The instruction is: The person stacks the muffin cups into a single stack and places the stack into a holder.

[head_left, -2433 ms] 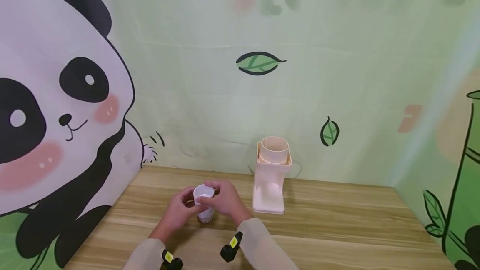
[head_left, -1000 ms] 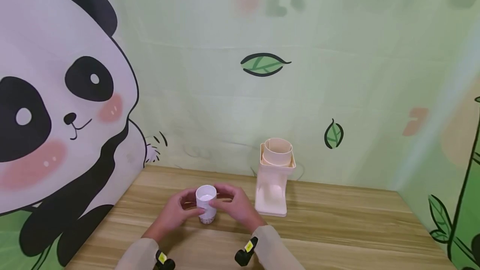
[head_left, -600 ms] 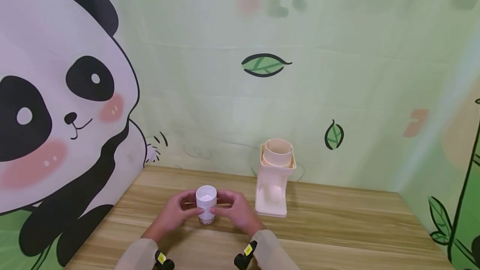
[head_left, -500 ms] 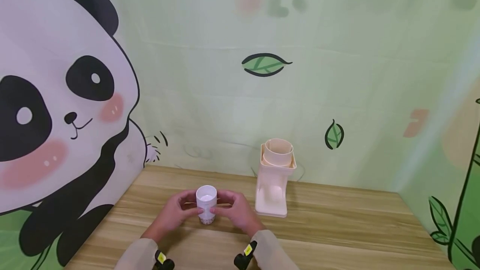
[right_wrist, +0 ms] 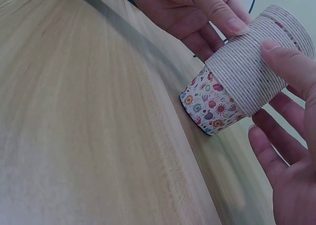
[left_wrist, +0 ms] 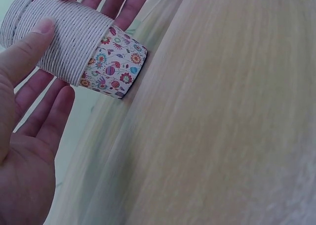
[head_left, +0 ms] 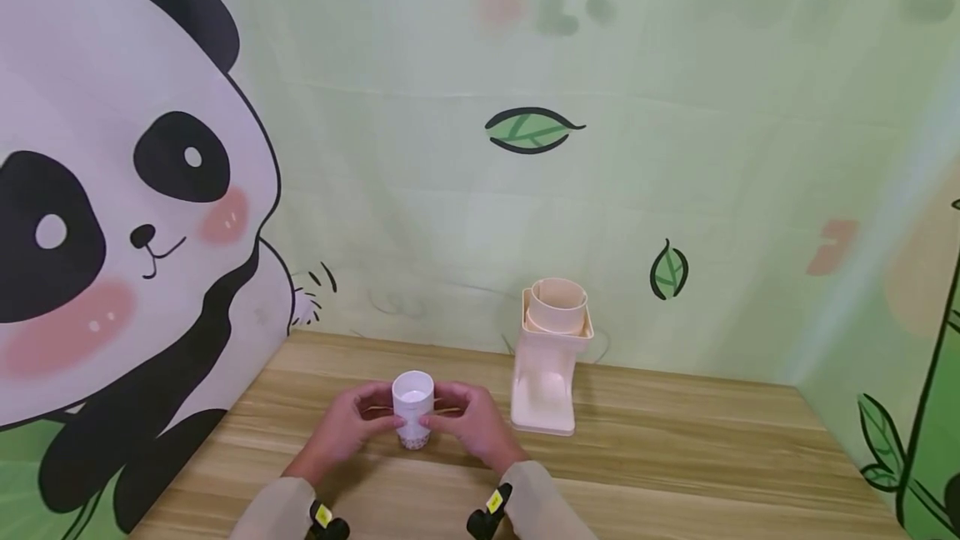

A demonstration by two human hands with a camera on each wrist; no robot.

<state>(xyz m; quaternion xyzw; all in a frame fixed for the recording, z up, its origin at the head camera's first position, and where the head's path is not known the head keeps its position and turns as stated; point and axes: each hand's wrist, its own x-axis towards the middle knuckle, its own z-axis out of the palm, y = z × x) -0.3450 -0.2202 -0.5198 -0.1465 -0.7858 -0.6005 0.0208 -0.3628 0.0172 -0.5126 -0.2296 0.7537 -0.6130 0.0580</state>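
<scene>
A stack of nested paper cups (head_left: 413,409) stands upright at the wooden tabletop, rims closely ribbed, with a colourful flower print showing on the lowest cup (left_wrist: 114,64). From the left, my left hand (head_left: 348,423) holds the stack, thumb on the near side and fingers behind. My right hand (head_left: 476,425) grips it from the right in the same way, both thumbs close together on the front. In the right wrist view the ribbed rims (right_wrist: 252,62) sit between the two hands. Whether the base touches the wood is hard to tell.
To the right of the hands stands a pale pink stand (head_left: 543,390) with a round, open-topped pink tube (head_left: 558,307) in its square top. Behind the wooden table (head_left: 675,432) hangs a green cloth backdrop (head_left: 420,215) printed with a panda and leaves.
My right hand has come down from near the stack's rim to its side, level with my left hand. The stack has stayed nearly in place; the view has shifted slightly.
</scene>
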